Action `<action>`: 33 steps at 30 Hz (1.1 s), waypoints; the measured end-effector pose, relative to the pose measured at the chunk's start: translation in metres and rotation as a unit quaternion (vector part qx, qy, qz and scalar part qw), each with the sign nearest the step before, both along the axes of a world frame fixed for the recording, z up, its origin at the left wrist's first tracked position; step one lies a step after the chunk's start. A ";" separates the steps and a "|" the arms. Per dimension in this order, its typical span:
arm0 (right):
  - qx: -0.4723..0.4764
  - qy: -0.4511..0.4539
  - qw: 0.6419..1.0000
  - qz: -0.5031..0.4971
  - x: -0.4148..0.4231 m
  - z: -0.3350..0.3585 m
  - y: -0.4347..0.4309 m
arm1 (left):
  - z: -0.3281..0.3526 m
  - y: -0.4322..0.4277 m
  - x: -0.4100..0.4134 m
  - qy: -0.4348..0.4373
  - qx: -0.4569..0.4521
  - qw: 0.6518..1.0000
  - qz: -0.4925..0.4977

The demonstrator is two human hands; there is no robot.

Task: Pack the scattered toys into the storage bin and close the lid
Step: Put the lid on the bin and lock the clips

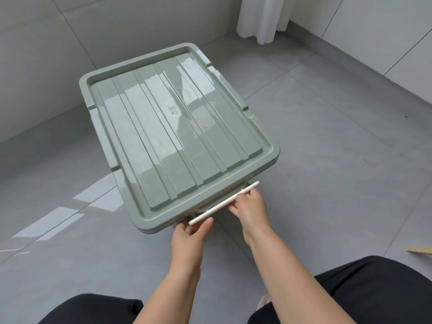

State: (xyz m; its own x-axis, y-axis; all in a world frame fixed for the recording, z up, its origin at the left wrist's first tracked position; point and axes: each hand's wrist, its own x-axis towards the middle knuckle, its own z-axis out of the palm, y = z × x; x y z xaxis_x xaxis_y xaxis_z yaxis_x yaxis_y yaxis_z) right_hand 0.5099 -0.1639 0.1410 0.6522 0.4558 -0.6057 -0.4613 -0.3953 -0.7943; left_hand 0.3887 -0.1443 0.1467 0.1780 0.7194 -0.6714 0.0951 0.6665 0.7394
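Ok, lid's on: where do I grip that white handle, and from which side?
Grip the white handle near both ends, from the near short end of the lid. It is a thin straight bar standing off below the rim; left hand and right hand hold it so.

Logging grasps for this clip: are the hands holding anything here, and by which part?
Both hold the white handle below the lid: the left hand pinches its left end, and the right hand grips nearer its right end.
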 end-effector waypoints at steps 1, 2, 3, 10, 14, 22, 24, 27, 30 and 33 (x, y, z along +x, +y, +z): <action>-0.020 -0.050 0.998 0.038 0.003 -0.001 -0.007 | -0.004 -0.002 -0.005 0.058 0.071 0.995 -0.028; -0.040 -0.094 0.992 0.071 0.006 -0.003 -0.012 | -0.008 -0.003 -0.009 0.116 0.134 0.983 -0.050; -0.064 -0.137 0.983 0.100 0.009 -0.006 -0.016 | -0.011 -0.004 -0.012 0.165 0.187 0.966 -0.069; -0.218 -0.550 0.785 0.185 0.044 -0.011 -0.017 | -0.040 0.007 -0.030 0.377 0.573 0.704 -0.186; -0.074 -0.693 0.607 0.382 0.075 -0.017 -0.003 | -0.031 0.032 -0.013 0.360 0.638 0.627 -0.263; 0.079 -0.676 0.528 0.508 0.108 -0.024 0.001 | -0.042 0.042 -0.006 0.349 0.659 0.586 -0.316; 0.088 -0.655 0.550 0.511 0.112 -0.026 0.003 | -0.042 0.043 -0.006 0.344 0.661 0.588 -0.314; 0.091 -0.579 0.632 0.506 0.110 -0.023 0.008 | -0.039 0.042 -0.004 0.318 0.654 0.621 -0.292; 0.096 -0.513 0.699 0.490 0.109 -0.018 0.015 | -0.034 0.044 0.000 0.300 0.628 0.671 -0.256; 0.082 -0.462 0.739 0.484 0.110 -0.014 0.019 | -0.028 0.046 0.000 0.306 0.590 0.700 -0.262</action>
State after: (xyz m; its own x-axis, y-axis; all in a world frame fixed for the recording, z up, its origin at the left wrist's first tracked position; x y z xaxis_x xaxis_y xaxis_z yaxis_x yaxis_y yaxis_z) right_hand 0.6197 -0.1452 0.1265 0.0732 0.9973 0.0091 0.7430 -0.0484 -0.6675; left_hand 0.3892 -0.0979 0.1184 0.5631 0.7814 0.2687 0.6374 -0.6177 0.4605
